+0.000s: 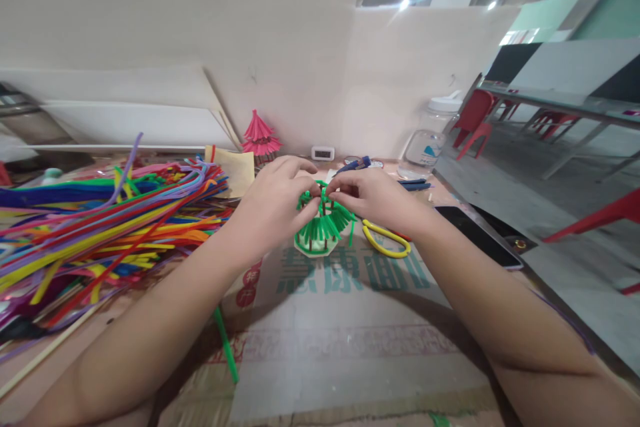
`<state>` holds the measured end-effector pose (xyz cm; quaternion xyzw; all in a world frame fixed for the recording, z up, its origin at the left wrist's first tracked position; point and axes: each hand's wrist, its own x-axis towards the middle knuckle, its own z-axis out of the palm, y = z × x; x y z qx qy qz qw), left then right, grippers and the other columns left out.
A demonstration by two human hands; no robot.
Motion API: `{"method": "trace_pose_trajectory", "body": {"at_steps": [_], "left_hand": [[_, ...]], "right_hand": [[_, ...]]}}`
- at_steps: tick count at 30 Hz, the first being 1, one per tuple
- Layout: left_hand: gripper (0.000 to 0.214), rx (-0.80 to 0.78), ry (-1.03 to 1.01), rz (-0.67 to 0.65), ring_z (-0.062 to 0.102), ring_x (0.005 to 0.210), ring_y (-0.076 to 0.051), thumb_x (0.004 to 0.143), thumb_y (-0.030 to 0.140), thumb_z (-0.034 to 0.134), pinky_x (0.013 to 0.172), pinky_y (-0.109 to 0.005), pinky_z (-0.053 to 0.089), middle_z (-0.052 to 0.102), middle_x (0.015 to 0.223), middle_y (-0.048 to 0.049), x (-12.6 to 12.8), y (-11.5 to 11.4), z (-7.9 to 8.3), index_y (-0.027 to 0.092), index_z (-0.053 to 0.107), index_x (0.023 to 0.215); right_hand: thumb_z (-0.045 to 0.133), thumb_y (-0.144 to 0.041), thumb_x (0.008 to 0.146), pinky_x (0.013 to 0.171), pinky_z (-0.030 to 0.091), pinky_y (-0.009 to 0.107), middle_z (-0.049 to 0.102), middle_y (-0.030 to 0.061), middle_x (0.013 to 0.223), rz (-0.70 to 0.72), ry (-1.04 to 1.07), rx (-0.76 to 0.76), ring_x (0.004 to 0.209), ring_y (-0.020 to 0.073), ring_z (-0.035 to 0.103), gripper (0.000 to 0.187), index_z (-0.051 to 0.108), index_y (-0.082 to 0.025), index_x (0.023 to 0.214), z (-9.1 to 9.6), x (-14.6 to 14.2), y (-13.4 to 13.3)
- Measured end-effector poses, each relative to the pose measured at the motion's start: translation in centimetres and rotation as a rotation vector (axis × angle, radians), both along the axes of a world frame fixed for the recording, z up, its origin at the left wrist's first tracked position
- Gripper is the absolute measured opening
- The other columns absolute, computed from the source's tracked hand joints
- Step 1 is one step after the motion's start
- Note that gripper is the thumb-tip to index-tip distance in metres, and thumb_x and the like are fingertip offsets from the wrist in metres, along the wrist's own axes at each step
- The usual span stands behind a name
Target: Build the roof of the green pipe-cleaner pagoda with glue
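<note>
A small green pipe-cleaner pavilion (327,225) stands upright in front of me, with brown posts, a fringed lower roof and a pale base edged in green. My left hand (285,190) is closed at its upper left, thumb and fingers pinching green pipe cleaner near the top. From the other side my right hand (367,193) pinches the green pipe cleaner at the top right. Fingers hide part of the upper frame. To the right lies a tool with yellow handles (387,240), its working end hidden by my right forearm.
Many coloured pipe cleaners (125,213) pile up at the left. A pink pipe-cleaner pagoda (261,133) and a small digital clock (323,153) stand near the wall. On the right are a clear plastic jar (425,140) and a phone (475,233) by the table edge.
</note>
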<state>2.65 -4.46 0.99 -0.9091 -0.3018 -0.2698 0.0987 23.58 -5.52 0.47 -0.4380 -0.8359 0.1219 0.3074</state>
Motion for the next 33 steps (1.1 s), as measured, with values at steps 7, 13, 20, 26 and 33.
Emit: {"method": "trace_pose_trajectory", "body": {"at_steps": [7,13,20,26,33], "left_hand": [[0.014,0.021,0.027,-0.007,0.059,0.114,-0.031,0.092,0.024,0.059,0.099,-0.048,0.048,0.065,0.118,-0.0136,-0.1,0.1,0.0,0.017,0.070,0.093],[0.013,0.033,0.024,-0.020,0.059,0.114,-0.030,0.091,0.024,0.059,0.100,-0.047,0.047,0.065,0.118,-0.0127,-0.2,0.1,-0.1,0.018,0.070,0.094],[0.013,0.012,0.014,-0.025,0.060,0.114,-0.031,0.090,0.024,0.061,0.101,-0.049,0.047,0.065,0.117,-0.0130,-0.1,0.1,-0.1,0.018,0.072,0.093],[0.037,-0.194,-0.069,-0.068,0.060,0.119,-0.027,0.089,0.034,0.065,0.103,-0.040,0.048,0.066,0.124,-0.0115,-1.4,0.2,1.2,0.017,0.066,0.122],[0.082,-0.528,-0.018,-0.021,0.054,0.133,-0.032,0.080,0.048,0.073,0.108,-0.042,0.045,0.052,0.149,-0.0156,-3.3,3.1,0.2,0.018,0.041,0.149]], "right_hand": [[0.059,-0.015,0.088,0.062,0.034,0.025,0.067,-0.0020,0.068,0.022,-0.001,0.018,0.060,0.0108,0.053,0.017,0.076,-0.019,0.093,0.1,0.1,0.0],[0.060,-0.016,0.089,0.061,0.033,0.025,0.067,-0.0011,0.070,0.003,-0.019,0.000,0.061,0.0110,0.053,0.018,0.076,-0.018,0.095,0.2,0.1,0.0],[0.059,-0.017,0.088,0.059,0.031,0.025,0.067,-0.0013,0.069,-0.001,-0.013,-0.003,0.059,0.0108,0.053,0.020,0.077,-0.020,0.097,-0.1,0.0,0.0],[0.058,-0.014,0.088,0.062,0.038,0.025,0.074,0.0015,0.078,-0.017,-0.013,-0.009,0.064,0.0123,0.059,0.022,0.077,-0.018,0.097,0.1,0.3,0.0],[0.059,-0.018,0.089,0.065,0.043,0.026,0.077,0.0035,0.088,0.002,0.105,0.033,0.073,0.0149,0.065,0.021,0.077,-0.019,0.101,0.4,0.0,-0.7]]}}
